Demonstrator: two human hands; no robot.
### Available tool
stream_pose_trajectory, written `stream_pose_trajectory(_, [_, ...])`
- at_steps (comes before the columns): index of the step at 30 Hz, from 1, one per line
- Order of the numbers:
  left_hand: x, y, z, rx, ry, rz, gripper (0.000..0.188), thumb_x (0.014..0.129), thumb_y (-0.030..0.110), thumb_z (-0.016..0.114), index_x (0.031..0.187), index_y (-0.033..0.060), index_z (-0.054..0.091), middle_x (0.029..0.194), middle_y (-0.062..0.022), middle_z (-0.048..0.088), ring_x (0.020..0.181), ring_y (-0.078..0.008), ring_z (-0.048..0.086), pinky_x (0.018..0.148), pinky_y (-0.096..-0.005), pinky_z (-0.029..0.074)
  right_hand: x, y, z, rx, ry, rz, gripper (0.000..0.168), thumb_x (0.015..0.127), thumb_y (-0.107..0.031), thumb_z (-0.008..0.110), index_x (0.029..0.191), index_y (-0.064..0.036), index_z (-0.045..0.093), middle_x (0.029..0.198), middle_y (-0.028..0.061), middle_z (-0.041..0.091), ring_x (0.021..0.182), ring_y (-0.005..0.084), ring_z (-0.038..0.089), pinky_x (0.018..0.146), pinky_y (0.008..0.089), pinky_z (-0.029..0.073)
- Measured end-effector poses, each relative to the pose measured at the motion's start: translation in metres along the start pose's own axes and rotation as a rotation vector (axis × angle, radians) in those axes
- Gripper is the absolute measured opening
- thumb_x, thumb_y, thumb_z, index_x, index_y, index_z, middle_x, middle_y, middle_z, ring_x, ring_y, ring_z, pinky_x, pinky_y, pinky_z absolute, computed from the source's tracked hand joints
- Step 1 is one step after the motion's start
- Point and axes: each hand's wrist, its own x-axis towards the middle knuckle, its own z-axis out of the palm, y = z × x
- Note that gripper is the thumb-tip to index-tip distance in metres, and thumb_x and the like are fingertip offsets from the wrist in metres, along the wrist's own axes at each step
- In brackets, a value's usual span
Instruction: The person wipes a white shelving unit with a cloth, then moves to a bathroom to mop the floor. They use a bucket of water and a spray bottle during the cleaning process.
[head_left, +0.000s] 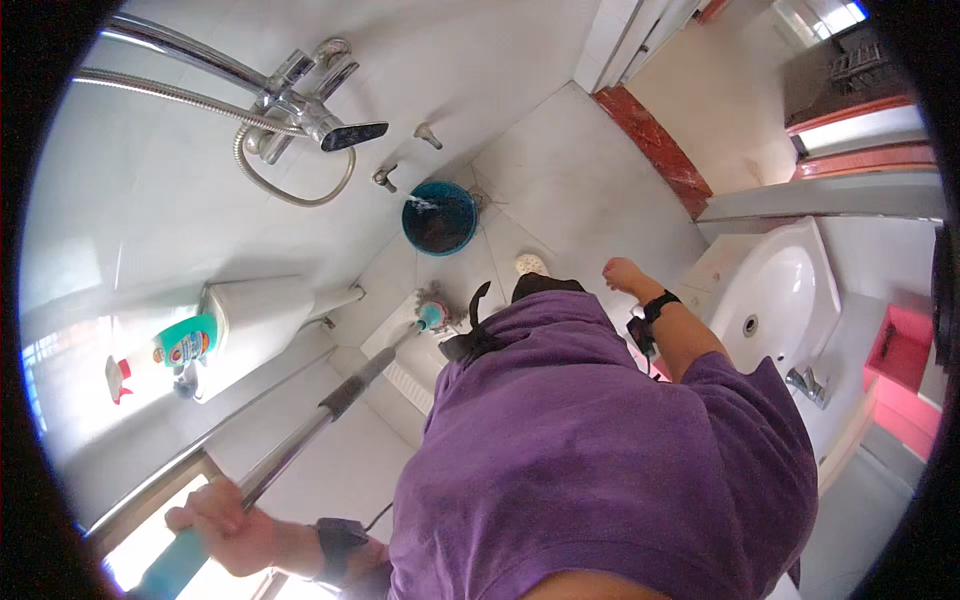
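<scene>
In the head view at lower left, my left hand (232, 529) grips the handle of a mop (356, 379) near its teal end. The metal pole slants away to a teal socket and a grey, stringy head low over a white ribbed fixture (412, 375), apparently a squat toilet. Whether the head touches it is unclear. My right hand (622, 276) hangs to the right with curled fingers and nothing visible in it. Ahead, a blue bucket (440, 217) stands on the tiled floor under a small wall tap (385, 178), with water running into it.
A chrome shower mixer (300, 112) and hose are on the left wall. A teal bottle (186, 340) stands on a white cistern (259, 315). To the right are a white washbasin (780, 292) and a pink container (904, 345). A red stone threshold (652, 150) crosses the doorway.
</scene>
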Motion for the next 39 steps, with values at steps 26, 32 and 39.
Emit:
stream_pose_trajectory(26, [-0.129,-0.026,-0.183,0.355,0.754,0.002,0.013,0.073,0.001,0.047,0.067,0.0088,0.038,0.048,0.0018,0.027,0.044,-0.0084,0.026,0.045,-0.0238,0.027,-0.047,0.006,-0.098,-0.553,0.3,0.397,0.032,0.079,-0.018,0.049,0.109,-0.005,0.052,0.113,0.0183,0.05,0.106,0.0347,0.048,0.086,0.0479,0.04])
stream_pose_trajectory(32, [-0.142,-0.032,-0.202,0.31,0.716,0.072,0.009,0.076,0.002,0.048,0.073,0.0074,0.041,0.05,0.002,0.028,0.044,-0.0076,0.027,0.045,-0.0218,0.026,-0.16,0.007,-0.107,-0.726,0.613,0.731,0.061,0.079,-0.027,0.051,0.133,-0.013,0.027,0.132,0.0214,0.032,0.122,0.0409,0.031,0.092,0.0631,0.024])
stream_pose_trajectory(39, [-0.133,-0.035,-0.181,0.344,0.7,0.08,0.013,0.073,0.001,0.047,0.068,0.0081,0.038,0.049,-0.0002,0.032,0.044,-0.0077,0.03,0.043,-0.0212,0.024,-0.203,-0.001,-0.095,-0.017,0.862,0.706,0.082,0.074,-0.023,0.061,0.139,-0.023,0.01,0.127,0.037,0.023,0.112,0.0507,0.038,0.092,0.0518,0.035])
